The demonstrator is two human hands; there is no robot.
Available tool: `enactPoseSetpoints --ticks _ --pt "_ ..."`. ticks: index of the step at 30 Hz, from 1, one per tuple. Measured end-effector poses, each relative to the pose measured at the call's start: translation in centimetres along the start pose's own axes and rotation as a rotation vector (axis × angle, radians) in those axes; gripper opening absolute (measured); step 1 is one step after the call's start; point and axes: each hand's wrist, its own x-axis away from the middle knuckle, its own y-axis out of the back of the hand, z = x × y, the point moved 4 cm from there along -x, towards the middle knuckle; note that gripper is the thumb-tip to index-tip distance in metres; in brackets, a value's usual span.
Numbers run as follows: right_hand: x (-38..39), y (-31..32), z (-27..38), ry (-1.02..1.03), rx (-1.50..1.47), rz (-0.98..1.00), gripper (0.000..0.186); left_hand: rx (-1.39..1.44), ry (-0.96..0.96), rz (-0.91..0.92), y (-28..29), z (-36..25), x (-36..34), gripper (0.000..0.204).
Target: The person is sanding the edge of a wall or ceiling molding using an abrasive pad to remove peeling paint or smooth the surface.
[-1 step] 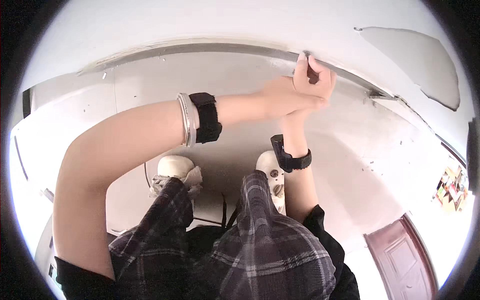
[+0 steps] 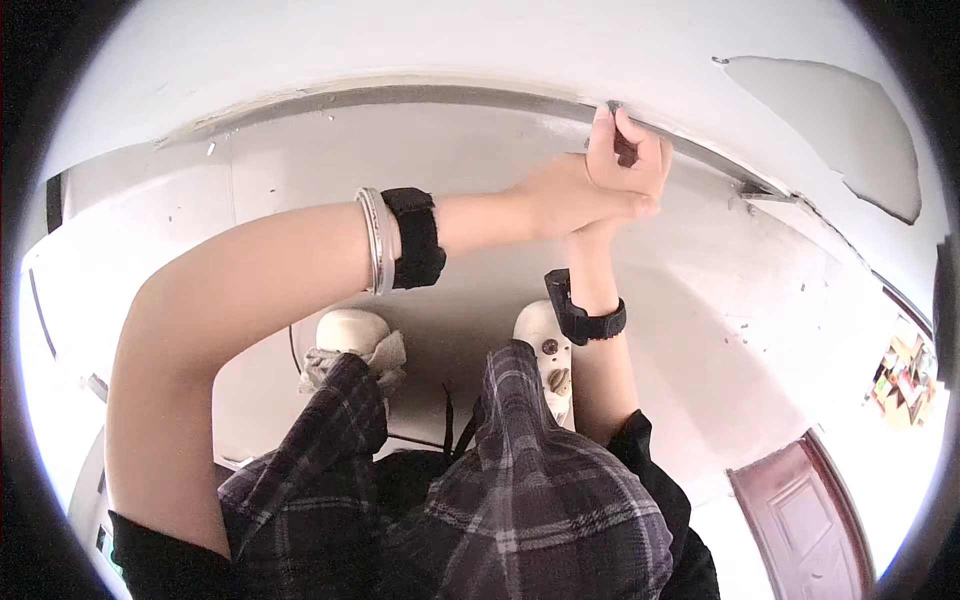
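Observation:
My right hand (image 2: 642, 160) reaches to the foot of the wall, its thumb and forefinger pinched together. At those fingertips, right by the wall's lower edge, shows a tiny dark thing (image 2: 614, 105) too small to name. Across from the left comes my left hand (image 2: 565, 195), closed round my right wrist just below the palm; some of its fingers are hidden behind that wrist. A black strap (image 2: 415, 238) and a silvery bangle (image 2: 376, 240) circle my left forearm. Another black strap (image 2: 600, 325) with a small black block sits on my right wrist.
A dark skirting strip (image 2: 440, 95) runs along the white wall, with a grey bare patch (image 2: 840, 125) at right. Small crumbs, including a white bit (image 2: 211, 149), lie on the pale floor (image 2: 320, 160). My white shoes (image 2: 352, 330) are below; a reddish-brown door (image 2: 805, 520) stands lower right.

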Motion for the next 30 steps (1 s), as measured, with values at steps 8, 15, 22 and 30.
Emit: enactPoseSetpoints --ticks 8,15,22,30 --pt "0.3 -0.1 -0.4 -0.006 -0.008 -0.042 0.007 0.018 0.072 -0.076 0.3 0.7 0.2 0.053" --pt "0.5 -1.2 0.4 -0.035 -0.113 0.161 0.007 0.079 -0.022 -0.159 0.1 1.2 0.6 0.057" --pt "0.5 -0.4 -1.0 -0.053 -0.068 0.002 0.007 -0.048 0.031 -0.053 -0.1 0.9 -0.2 0.054" --pt "0.3 0.1 -1.1 -0.006 -0.019 -0.034 0.007 0.007 0.010 -0.070 -0.3 0.7 -0.3 0.054"
